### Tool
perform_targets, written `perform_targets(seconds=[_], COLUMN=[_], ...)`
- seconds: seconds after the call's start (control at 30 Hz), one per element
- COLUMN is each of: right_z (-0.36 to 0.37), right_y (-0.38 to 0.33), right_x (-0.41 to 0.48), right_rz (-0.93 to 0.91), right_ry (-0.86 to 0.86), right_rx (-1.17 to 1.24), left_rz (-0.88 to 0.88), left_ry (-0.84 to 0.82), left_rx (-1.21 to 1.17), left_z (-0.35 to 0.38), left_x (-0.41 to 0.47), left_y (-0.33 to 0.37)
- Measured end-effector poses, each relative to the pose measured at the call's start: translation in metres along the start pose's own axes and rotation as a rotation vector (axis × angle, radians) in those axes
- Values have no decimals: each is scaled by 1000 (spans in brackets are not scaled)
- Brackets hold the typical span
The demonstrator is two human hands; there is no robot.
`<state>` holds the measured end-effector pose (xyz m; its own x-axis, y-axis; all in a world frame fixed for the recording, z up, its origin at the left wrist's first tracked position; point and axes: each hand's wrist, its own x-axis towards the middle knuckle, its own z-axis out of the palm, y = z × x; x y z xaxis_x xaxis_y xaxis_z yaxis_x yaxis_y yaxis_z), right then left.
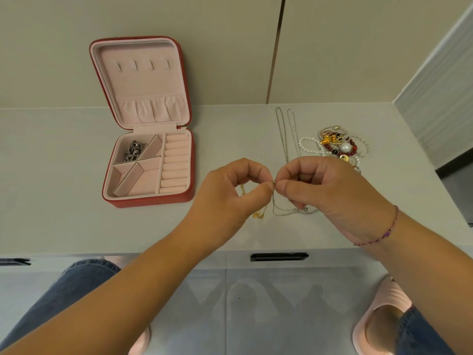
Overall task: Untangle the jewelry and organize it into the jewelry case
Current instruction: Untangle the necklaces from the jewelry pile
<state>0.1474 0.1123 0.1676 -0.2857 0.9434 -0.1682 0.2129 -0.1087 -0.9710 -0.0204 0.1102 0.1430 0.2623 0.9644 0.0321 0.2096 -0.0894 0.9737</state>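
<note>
A red jewelry case (143, 202) lies open on the left of the white counter, its pink lid upright. A dark silver chain (133, 150) sits in its back-left compartment. My left hand (230, 193) and my right hand (330, 193) meet above the counter and both pinch a thin silver chain (284, 210) at one spot between thumb and forefinger; its loop hangs onto the counter below. A gold chain (258, 214) lies under my left hand. Two more thin silver chains (282, 131) stretch toward the wall. A tangled pile of pearls, red beads and gold pieces (335, 146) lies behind my right hand.
The counter (64, 226) ends at a front edge just below my wrists, with a black drawer handle (279, 256) under it. A wall stands behind the case. A grey ribbed panel (440, 103) closes the right side. My legs and pink slippers show below.
</note>
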Motion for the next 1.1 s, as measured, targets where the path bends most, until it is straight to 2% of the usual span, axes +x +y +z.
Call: perform_targets(seconds=[0.2,0.37,0.53,0.73,0.83,0.93,1.1], right_z=[1,2,-1,-10,-17,-22,-31], right_y=[0,3,10,14,16,20,25], right_x=[1,2,6,9,10,12,11], right_rz=[-21,17,144,170,191,226,271], right_ry=[-3,2,9,28,42,57,37], right_rx=[-21,9,119,118,236,372,590], left_rz=[76,79,-41,-162,-278,-344,-366], left_ry=[21,-1,8,71,116,160,250], left_rx=[133,116,-176,-427,-693,-857,-859], left_z=[-1,0,-1,-6,-11,-15,-20], left_x=[-1,-1,1,7,12,17,22], left_y=[-3,-3,0,-5,-6,-8,-16])
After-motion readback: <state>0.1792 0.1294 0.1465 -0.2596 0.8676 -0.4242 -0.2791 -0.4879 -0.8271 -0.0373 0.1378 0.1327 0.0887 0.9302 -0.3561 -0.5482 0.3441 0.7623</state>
